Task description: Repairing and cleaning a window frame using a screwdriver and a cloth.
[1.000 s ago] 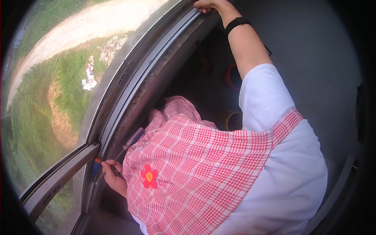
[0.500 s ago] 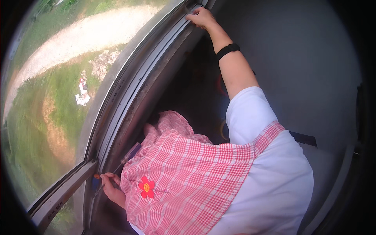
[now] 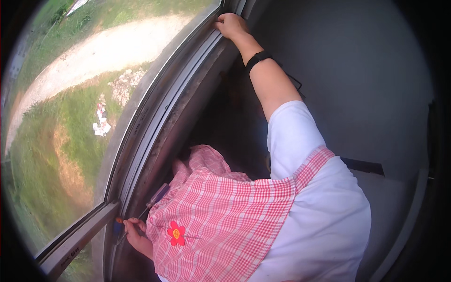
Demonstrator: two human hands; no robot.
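Note:
My right hand [image 3: 231, 25] reaches to the far end of a window frame [image 3: 176, 87]. Its fingers curl over the grey metal track there, the fingertips partly hidden. Low on the left, my left hand [image 3: 137, 233] is closed near the corner where the frame meets a crossbar [image 3: 77, 239]. A screwdriver-like tool with a purplish handle [image 3: 159, 194] lies between that hand and my apron. Its thin shaft runs into my left fingers. Beside the fingertips, against the frame, is a small orange and blue object [image 3: 118, 223] whose kind I cannot make out.
Grass and a pale dirt road [image 3: 108, 44] show through the window glass, with scattered white debris [image 3: 101, 126] outside. My red checked apron [image 3: 225, 207] takes up the middle. A plain grey wall [image 3: 352, 80] rises on the right.
My right hand has shifted slightly left on the frame, toward the glass. My left hand keeps its place by the crossbar, while the whole view has moved a little.

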